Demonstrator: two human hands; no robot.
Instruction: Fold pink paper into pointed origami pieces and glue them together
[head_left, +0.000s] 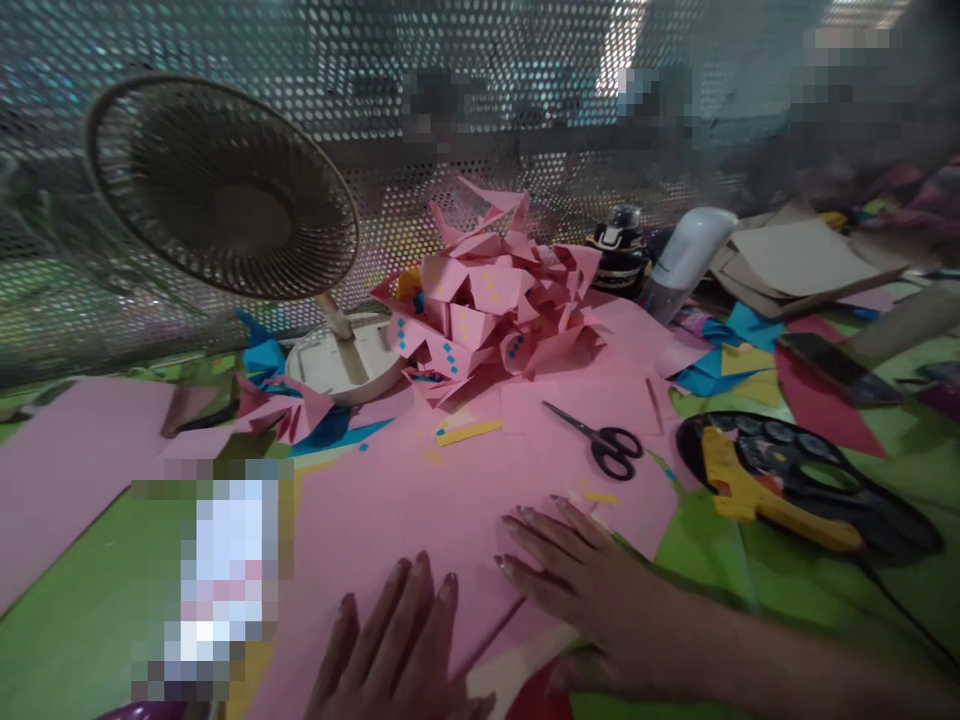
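Note:
My left hand [397,640] lies palm down at the bottom of the view, fingers stretched out over a large pink paper sheet [382,510]. To its right, my right hand [577,570] also rests flat with spread fingers on pink paper. A dark line, perhaps a paper edge, runs between the two hands. Neither hand grips anything. Beyond my right hand are black-handled scissors [611,450], blades partly apart or closed, I cannot tell. A yellow paper strip [470,432] lies farther left. Behind stands a heap of folded pink paper pieces [480,300] with small blue and yellow squares on them.
At left, a small fan [247,210] leans over its round base [345,365]. A yellow glue gun [780,510] lies across a black palette [900,530] at right, its cord trailing down. Farther back are a white bottle [694,250] and stacked cardboard [810,255]. Perforated mesh rises behind.

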